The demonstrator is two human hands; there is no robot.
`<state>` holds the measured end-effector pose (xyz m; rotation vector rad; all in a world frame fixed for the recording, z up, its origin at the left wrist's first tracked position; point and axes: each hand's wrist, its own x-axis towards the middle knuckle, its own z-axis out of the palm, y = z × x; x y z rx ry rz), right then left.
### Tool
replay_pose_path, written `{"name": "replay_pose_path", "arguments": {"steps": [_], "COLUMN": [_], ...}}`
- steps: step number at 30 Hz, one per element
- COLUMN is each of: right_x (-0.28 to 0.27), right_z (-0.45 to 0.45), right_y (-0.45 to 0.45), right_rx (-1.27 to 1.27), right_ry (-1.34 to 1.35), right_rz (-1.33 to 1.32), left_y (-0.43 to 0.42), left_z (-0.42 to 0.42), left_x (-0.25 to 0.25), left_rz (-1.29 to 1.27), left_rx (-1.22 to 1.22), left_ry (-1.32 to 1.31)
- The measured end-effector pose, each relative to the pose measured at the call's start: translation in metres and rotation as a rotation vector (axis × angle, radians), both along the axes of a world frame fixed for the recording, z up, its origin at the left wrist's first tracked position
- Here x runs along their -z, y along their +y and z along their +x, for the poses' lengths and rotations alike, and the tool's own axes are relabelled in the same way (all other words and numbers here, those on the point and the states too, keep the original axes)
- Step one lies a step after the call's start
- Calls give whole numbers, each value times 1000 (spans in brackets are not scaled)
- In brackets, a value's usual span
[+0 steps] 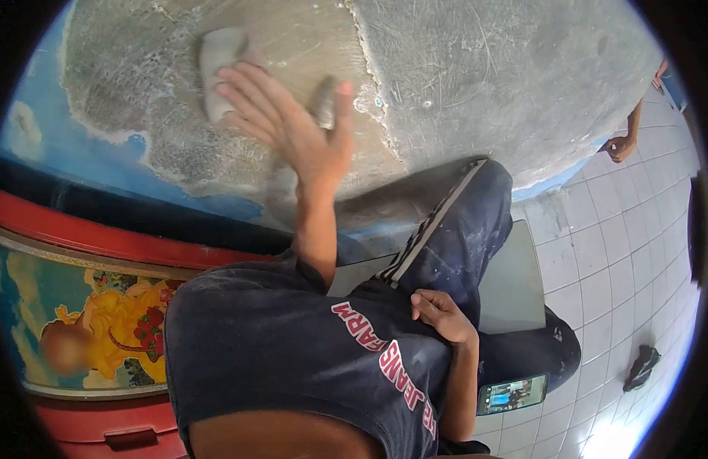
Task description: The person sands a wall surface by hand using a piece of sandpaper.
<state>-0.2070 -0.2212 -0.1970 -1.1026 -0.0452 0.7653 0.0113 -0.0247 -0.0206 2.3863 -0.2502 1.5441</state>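
Note:
My left hand (304, 141) reaches up to the scraped wall (476, 84), palm toward it. Its fingers are stretched over the edge of a pale grey sheet (216, 65) that looks like sandpaper and is pressed flat to the wall; the thumb is spread apart. Motion blurs the sheet and fingertips. My right hand (443, 315) rests at my lap near the dark trousers (461, 237), fingers curled in, with nothing visible in them. A phone (513, 395) with a lit screen lies beside my right forearm.
A pale board (514, 275) is under my legs on the tiled floor (614, 260). Red drawers with a painted panel (109, 329) stand at the left. Another person's hand (620, 148) is by the wall's far edge. A dark object (642, 369) lies on the tiles.

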Motion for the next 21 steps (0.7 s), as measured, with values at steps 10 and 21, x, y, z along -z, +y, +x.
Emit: {"name": "replay_pose_path", "arguments": {"steps": [10, 21], "right_x": [-7, -4], "right_z": [-2, -1], "right_y": [-1, -1], "right_rx": [1, -8], "right_ry": [7, -8], "right_rz": [-41, -27], "left_y": [12, 9], "left_z": [-1, -4], "left_x": [-12, 12], "left_rz": [-85, 4], "left_rx": [12, -7], "left_ry": [-28, 116]}}
